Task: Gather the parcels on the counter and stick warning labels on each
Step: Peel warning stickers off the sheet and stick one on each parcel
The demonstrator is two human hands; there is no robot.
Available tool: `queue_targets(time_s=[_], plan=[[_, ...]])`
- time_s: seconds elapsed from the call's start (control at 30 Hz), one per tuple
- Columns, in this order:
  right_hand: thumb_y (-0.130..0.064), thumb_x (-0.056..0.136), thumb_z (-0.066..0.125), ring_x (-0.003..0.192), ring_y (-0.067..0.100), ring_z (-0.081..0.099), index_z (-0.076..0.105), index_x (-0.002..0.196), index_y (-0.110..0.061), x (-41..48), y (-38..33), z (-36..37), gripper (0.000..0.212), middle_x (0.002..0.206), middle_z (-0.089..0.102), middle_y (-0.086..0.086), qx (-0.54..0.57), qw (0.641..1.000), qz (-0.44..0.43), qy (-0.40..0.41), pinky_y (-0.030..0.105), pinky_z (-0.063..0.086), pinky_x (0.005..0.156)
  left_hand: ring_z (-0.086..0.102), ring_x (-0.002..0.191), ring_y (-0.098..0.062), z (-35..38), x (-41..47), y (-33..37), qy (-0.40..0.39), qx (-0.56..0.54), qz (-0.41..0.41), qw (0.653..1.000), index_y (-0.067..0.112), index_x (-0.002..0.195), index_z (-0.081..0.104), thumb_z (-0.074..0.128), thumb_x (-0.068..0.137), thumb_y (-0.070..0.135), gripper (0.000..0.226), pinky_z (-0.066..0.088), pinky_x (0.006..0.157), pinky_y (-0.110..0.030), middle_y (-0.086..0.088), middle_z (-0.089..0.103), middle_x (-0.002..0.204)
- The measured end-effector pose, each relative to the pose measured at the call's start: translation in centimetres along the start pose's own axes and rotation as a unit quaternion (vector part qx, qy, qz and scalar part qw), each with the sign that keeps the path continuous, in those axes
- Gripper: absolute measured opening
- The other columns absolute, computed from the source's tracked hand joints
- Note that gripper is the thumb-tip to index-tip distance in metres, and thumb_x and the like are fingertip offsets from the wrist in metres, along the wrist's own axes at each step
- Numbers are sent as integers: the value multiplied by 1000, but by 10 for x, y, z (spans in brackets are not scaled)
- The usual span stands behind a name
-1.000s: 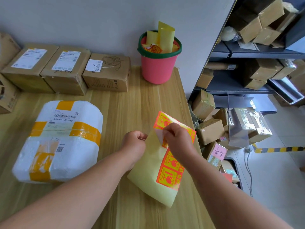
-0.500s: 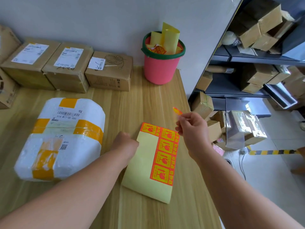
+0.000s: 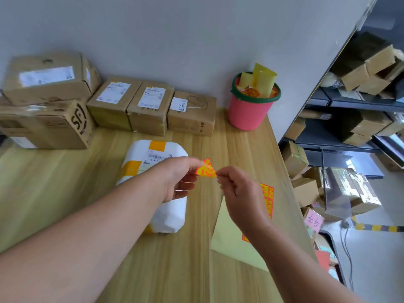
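Two hands in view, both on one warning label [image 3: 206, 168].

- Your left hand [image 3: 181, 178]: grip clamped on the label's left corner in a thumb-and-forefinger pinch. The other fingers are loosely curled below.
- Your right hand [image 3: 238, 193]: grip clamped on the label's right corner, fingertips pinched together.
- Label: one, small and thin, orange-red with yellow print, curled into a rough triangle. It's in the air above the worktop [image 3: 65, 182], in front of the right edge of the white parcel [image 3: 153, 154].
- White parcel: one, looks like foam, blocky with rounded corners. It has orange tape bands and a barcode slip on top. It lies flat mid-worktop, and your left forearm crosses over it.
- Cardboard boxes [image 3: 150, 108]: five, brown and rectangular, all at the back.
  - Two are stacked at far left, and the lower one has "SF" printed on its end.
  - Three stand in a row at the wall, side by side and touching, each with a white paper slip on top.
- Label sheet [image 3: 231, 237]: one, pale yellow backing, flat on the worktop under your right forearm. Orange labels run along its right edge. Your hand hides part of them, so I can't count them.
- Bucket [image 3: 249, 112]: one, round pink plastic with a green rim, in the back right corner. Yellow backing sheets stand in it.
- Worktop: light wood grain, smooth.
- Shelving [image 3: 349, 101]: dark, on the right, with more cardboard boxes on it. I can't count those.
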State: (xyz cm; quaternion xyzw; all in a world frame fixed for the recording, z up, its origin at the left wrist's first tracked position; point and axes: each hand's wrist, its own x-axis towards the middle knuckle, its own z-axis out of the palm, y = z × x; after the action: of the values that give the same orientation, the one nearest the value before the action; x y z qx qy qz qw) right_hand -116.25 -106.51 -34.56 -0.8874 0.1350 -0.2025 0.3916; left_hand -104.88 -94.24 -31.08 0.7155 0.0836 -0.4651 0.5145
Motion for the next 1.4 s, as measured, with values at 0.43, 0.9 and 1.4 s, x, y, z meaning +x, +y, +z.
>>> queue_targets(time_s=[0.43,0.9,1.4], plan=[[-7,91,57,78,7,65,65,95,-26,-18,-63,69,21,83,68,-10,15,997,66,-46,26,51,71,46,61,-13,-95,-28,-36,168,-24,177,970,12,73,58,64,87,11,15,38,55,-21,-5,54,67],[-29,97,52,48,10,53,63,79,-11,-4,-82,106,28,67,60,2,149,927,329,-102,26,44,54,50,69,-18,-129,-17,-82,149,-36,135,979,12,72,61,68,85,14,14,41,66,-28,-5,58,71],[3,82,60,47,9,52,62,84,-6,-1,-80,119,10,63,57,6,180,893,393,-124,20,41,44,48,59,-16,-117,-8,-95,123,-1,105,987,7,75,59,63,87,12,13,38,55,-25,-6,56,63]])
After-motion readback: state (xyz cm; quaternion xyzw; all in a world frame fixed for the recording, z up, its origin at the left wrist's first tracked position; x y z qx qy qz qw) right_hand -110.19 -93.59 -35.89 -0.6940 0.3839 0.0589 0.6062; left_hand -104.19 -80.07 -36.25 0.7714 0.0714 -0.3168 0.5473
